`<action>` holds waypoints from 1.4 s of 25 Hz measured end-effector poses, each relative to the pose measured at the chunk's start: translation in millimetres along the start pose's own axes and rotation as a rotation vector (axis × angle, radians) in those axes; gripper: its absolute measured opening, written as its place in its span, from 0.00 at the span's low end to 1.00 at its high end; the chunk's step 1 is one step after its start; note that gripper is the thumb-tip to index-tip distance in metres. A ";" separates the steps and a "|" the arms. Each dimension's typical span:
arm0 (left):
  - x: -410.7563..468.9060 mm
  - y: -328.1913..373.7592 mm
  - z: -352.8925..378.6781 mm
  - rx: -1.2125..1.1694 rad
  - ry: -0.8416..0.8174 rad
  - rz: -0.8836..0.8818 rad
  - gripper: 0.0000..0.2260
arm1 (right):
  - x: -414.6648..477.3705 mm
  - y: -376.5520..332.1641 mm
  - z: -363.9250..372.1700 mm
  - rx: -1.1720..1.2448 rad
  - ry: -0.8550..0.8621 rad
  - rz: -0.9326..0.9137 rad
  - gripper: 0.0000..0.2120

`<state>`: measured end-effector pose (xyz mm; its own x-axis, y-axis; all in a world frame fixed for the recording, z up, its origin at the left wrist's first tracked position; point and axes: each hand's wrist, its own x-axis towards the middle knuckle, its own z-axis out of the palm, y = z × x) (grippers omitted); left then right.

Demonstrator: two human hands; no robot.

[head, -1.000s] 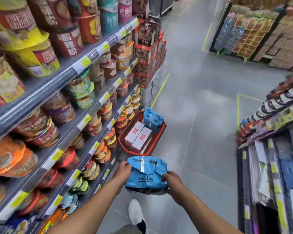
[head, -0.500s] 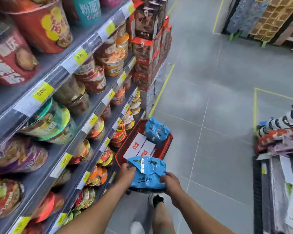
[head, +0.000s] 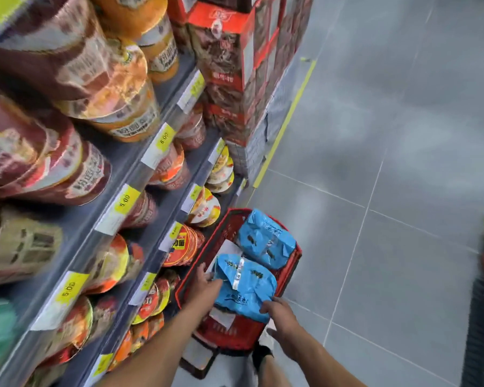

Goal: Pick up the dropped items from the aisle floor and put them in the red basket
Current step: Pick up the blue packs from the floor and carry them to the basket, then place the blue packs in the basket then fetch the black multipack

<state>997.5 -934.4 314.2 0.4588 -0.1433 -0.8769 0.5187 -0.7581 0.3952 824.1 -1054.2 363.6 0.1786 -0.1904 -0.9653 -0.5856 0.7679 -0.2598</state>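
Blue noodle packet [head: 245,289] hangs between my two grips, low in the middle of the frame, over the near end of the red basket [head: 229,337]. My left grip [head: 204,283] pinches its left edge, and my right grip [head: 280,314] curls round its lower right corner. I cannot tell whether it already rests on the white boxes [head: 229,248] beneath. Another blue packet [head: 266,241] lies at the basket's far end, just above mine in the frame. I judge this to be the placing step: the packet is over the basket but not yet let go. The next move calls for laying it flat beside the other packet, loosening both grips and drawing them clear of the rim. The basket stands on the grey floor [head: 403,247], close against the shelf [head: 123,169] at left.
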 end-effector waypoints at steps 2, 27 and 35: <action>7.7 21.1 3.2 -0.026 -0.050 -0.030 0.44 | 23.3 -13.7 -2.1 0.013 -0.031 0.071 0.09; -207.5 -3.2 -69.2 0.482 -0.078 0.509 0.33 | -139.1 3.3 38.7 -0.568 0.091 -0.488 0.32; -373.0 -23.1 -141.8 0.453 0.174 1.109 0.36 | -327.1 22.8 50.9 -1.083 0.235 -1.265 0.52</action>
<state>916.6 -773.2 670.9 0.6028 -0.7956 -0.0598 -0.5016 -0.4362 0.7471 792.6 -943.2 674.7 0.8743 -0.4733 -0.1077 -0.4308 -0.6545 -0.6213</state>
